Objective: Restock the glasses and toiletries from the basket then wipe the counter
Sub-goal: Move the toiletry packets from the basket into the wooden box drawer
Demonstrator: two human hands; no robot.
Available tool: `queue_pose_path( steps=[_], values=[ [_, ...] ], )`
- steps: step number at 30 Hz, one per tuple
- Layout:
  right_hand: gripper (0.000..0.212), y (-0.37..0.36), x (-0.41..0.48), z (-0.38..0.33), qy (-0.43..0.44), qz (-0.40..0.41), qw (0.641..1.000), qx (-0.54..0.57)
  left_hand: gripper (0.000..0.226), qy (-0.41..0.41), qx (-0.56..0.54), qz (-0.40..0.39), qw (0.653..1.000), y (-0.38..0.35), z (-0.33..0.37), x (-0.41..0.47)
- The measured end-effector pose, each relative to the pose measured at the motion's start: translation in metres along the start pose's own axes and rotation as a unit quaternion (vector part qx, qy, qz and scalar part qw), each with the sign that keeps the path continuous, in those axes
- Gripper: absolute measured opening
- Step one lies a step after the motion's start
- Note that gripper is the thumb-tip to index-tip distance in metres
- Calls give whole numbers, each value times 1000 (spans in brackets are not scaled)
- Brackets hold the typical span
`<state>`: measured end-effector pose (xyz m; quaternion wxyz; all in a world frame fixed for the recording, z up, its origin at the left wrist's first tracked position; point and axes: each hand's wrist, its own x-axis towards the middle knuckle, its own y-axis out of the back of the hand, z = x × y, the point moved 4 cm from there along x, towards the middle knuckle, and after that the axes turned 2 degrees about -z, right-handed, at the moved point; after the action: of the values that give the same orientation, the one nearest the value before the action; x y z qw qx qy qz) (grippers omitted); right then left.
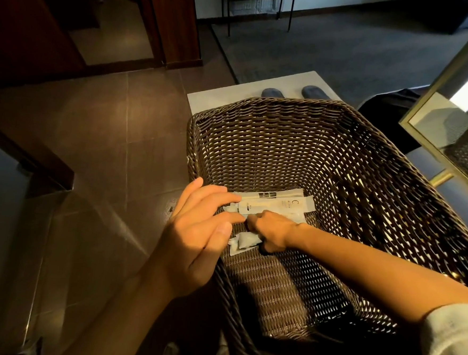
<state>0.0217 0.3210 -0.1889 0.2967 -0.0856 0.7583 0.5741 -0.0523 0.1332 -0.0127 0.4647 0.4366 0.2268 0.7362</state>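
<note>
A dark brown wicker basket (340, 146) fills the middle and right of the head view. On its floor lie several flat white toiletry packets (283, 204) and a small clear sachet with white pads (246, 240). My left hand (198, 236) reaches over the basket's left rim, its fingertips pinching the left end of the white packets. My right hand (272, 230) is down inside the basket, fingers curled on the lower edge of the same packets, next to the sachet. No glasses are visible.
Brown tiled floor (105, 140) lies to the left. A white mat (233, 97) with two grey slippers (315, 93) sits beyond the basket. A gold-framed mirror (452, 131) stands at the right. A dark wooden door frame is at the far left.
</note>
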Motion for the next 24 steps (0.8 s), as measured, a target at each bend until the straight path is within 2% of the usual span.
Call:
queue_pose_path(
  steps=[6,8,12,15,18,24],
  values=[
    [29,-3,2,-6,23,-34,997,-59,54,-19,8,-2,1000,3,2,0],
    [26,1,1,-3,30,-35,998,-38,54,-22,7,1,1000,4,4,0],
    [49,23,2,21,-10,37,998,57,57,-22,11,-4,1000,3,5,0],
    [53,35,5,44,-55,66,993,85,55,-27,15,-18,999,4,4,0],
    [45,34,10,57,-73,57,993,69,54,-27,28,-40,998,7,2,0],
    [25,44,14,63,-56,41,996,56,56,-19,27,-66,997,6,5,3]
  ],
)
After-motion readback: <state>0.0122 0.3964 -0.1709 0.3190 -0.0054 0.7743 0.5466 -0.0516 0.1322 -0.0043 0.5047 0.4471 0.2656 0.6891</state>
